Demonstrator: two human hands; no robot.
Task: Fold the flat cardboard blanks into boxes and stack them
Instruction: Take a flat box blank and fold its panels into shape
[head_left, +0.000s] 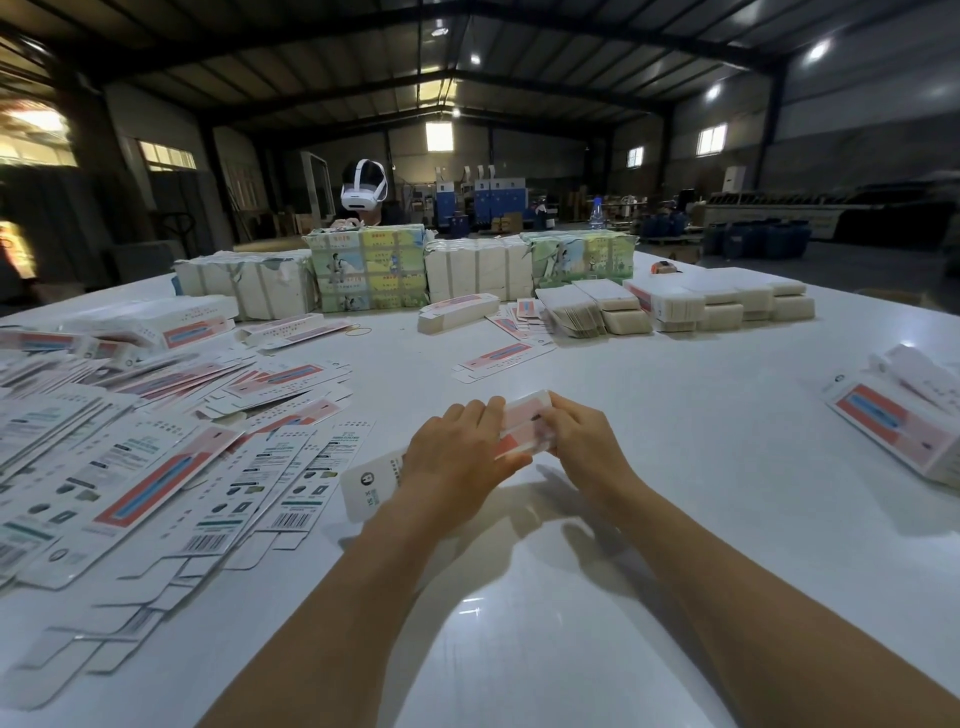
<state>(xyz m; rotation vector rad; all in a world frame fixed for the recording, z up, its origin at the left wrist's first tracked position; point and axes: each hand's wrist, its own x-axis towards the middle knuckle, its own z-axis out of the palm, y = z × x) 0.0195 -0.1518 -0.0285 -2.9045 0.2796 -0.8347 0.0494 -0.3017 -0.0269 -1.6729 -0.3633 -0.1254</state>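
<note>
White table (675, 415): glossy, it bears everything here and reflects the roof lamps near the forearms.
Flat blanks (171, 467): spread in overlapping fans over the left side of the table, printed faces up with barcodes, pink-red panels and small text; the lowest ones are cut off by the left and bottom edges.
Folded boxes at far left (156, 322): a loose heap behind the blanks, blurred, so a count is not possible.
Left hand (457, 457): forearm reaching in from the bottom, palm down, fingers curled over the near half of the box, thumb side hidden beneath it; it grips the box.
Box in hand (514, 431): a partly formed white and pink-red carton held above the table at centre, between both hands; its white end panel with a round logo sticks out toward the lower left, and its middle is covered by the fingers and smeared by motion.
Right hand (582, 436): forearm coming in from the lower right, fingers bent round the far end of the box and pinching it; which flap they touch cannot be told.
Single blank (501, 356): lies alone on the table beyond the hands.
Bundled stacks (467, 270): rows of wrapped and loose cartons along the far edge.
Person opposite (363, 195): behind the bundles, wearing a white headset, mostly hidden.
Stacked boxes at right (898, 415): near the right edge, partly cut off.
</note>
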